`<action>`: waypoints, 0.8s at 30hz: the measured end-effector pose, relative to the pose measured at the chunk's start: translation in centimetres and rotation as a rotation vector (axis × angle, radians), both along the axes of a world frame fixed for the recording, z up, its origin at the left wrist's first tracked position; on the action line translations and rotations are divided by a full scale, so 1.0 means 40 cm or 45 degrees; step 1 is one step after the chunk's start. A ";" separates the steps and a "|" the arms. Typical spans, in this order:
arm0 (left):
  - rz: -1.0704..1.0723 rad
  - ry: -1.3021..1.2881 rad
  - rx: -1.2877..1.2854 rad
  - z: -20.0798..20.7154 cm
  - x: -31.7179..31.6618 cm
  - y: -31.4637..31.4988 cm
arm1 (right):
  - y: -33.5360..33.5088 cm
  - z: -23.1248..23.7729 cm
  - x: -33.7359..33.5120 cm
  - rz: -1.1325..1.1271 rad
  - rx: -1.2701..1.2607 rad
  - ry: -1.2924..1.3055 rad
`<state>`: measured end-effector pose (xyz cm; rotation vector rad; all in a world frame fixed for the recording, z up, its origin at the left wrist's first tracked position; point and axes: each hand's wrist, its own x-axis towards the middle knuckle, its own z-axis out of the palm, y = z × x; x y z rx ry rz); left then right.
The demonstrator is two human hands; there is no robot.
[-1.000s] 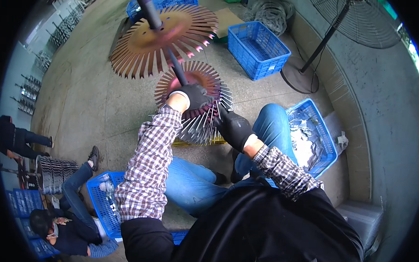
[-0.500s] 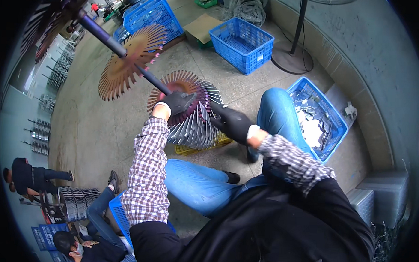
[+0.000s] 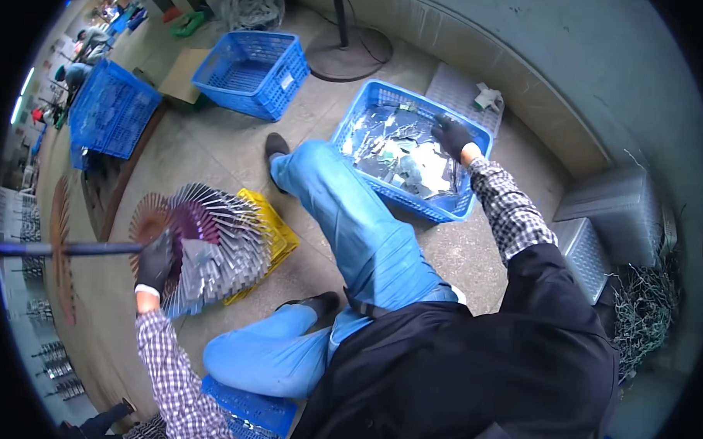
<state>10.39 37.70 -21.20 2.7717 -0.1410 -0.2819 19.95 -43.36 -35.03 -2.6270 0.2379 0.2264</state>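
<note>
My left hand (image 3: 156, 261), in a black glove, is at the round fanned rack (image 3: 200, 223), beside the end of its dark shaft (image 3: 106, 249). Its fingers look closed, but what they grip is hidden. Flat silver metal pieces (image 3: 234, 250) stand out densely around the rack, and a wider plate shows beside my fingers. My right hand (image 3: 452, 136), also gloved in black, is over the right side of a blue crate (image 3: 363, 96). Its fingers are apart, with nothing visible in them. Loose shiny metal plates (image 3: 427, 169) lie in that crate.
A yellow crate (image 3: 283, 231) stands right against the rack. Farther off are another blue crate (image 3: 251, 92), stacked blue crates (image 3: 119, 107) and a fan base (image 3: 348, 53). Clear plastic trays (image 3: 607, 205) and tangled wire-like pieces (image 3: 646, 315) lie at the right by the wall.
My right hand has left the rack and moved right to the blue crate of plates. The view has turned right, so the rack and my left hand now appear farther left.
</note>
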 end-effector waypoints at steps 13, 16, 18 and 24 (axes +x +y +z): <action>0.377 0.025 0.052 0.082 -0.063 -0.111 | 0.134 -0.278 -0.063 0.210 -0.555 0.131; 0.354 -0.141 0.020 0.078 -0.084 -0.126 | 0.122 -0.280 -0.038 0.096 -0.538 0.154; 0.314 -0.192 0.049 0.077 -0.070 -0.136 | 0.050 -0.333 -0.028 0.103 -0.488 0.204; 0.297 -0.291 0.071 0.066 -0.079 -0.135 | 0.012 -0.385 -0.066 0.283 -0.465 -0.017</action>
